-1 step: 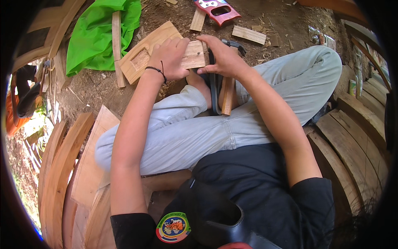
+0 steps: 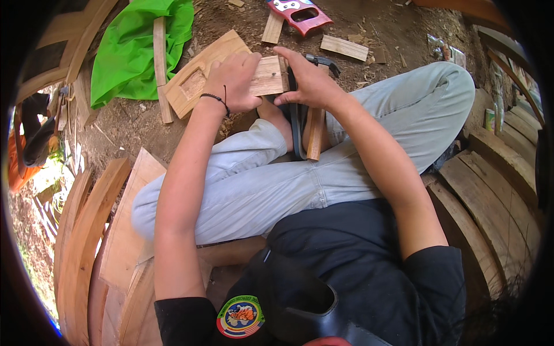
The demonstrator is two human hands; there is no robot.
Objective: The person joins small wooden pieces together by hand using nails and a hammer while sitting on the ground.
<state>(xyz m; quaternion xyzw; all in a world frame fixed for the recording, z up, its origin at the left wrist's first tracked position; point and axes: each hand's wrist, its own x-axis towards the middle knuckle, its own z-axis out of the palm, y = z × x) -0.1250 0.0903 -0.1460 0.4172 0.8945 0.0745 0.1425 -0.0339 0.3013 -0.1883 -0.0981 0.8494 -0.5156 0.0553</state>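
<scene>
My left hand (image 2: 234, 81), a dark braided band on its wrist, is closed over a small pale wooden block (image 2: 268, 76) from the left. At the block's right end is my right hand (image 2: 309, 83), fingers at the upper corner and thumb at the lower one. Under my left hand lies a wooden board (image 2: 180, 99) with a rectangular recess cut in it, slanting up to the right. A hammer (image 2: 315, 132) rests by my right hand, its wooden handle pointing toward my lap. Beside the handle runs a dark narrow bar (image 2: 296, 135), partly hidden by my right hand.
A red-handled saw (image 2: 303, 18) lies on the dirt ahead, near wood offcuts (image 2: 344, 48) and shavings. Left of the board are a green sheet (image 2: 130, 63) and a wooden strip (image 2: 160, 52). Curved wooden pieces (image 2: 86, 248) stand at my left; planks (image 2: 490, 202) lie at my right.
</scene>
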